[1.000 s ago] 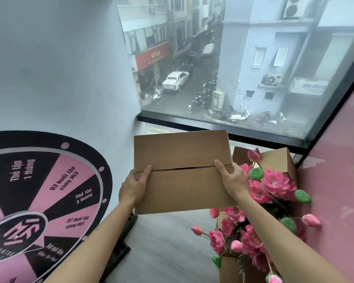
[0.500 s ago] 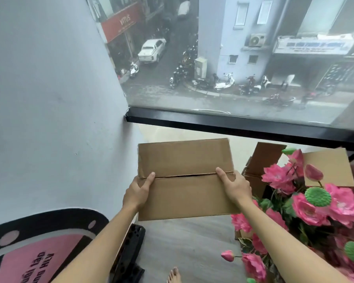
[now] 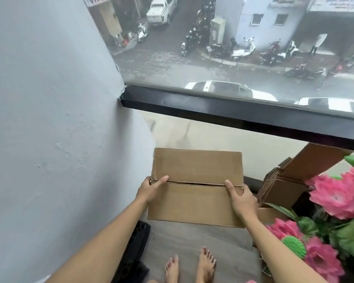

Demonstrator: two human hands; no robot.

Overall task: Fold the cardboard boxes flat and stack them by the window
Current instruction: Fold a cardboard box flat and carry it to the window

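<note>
— What is the person holding?
— A flattened cardboard box (image 3: pixel 196 186), plain brown, with a thin dark seam running across its middle where two flaps meet. It is held level in front of the body, above the grey floor (image 3: pixel 192 242) and below the black window frame (image 3: pixel 233 113) at 12 o'clock.

— And the grip?
— The left hand (image 3: pixel 150 188) clasps the box's 9 o'clock edge, thumb laid along the seam; the right hand (image 3: pixel 241 199) clasps the 3 o'clock edge the same way. The fingers beneath are hidden.

— The room?
— A pale grey wall (image 3: pixel 49 119) fills 9 o'clock. At 3 o'clock, more flattened cardboard (image 3: pixel 282 186) leans behind pink artificial flowers (image 3: pixel 333 197). Bare feet (image 3: pixel 192 266) stand at 6 o'clock. Beyond the glass lies a wet street with parked scooters (image 3: pixel 243 50).
</note>
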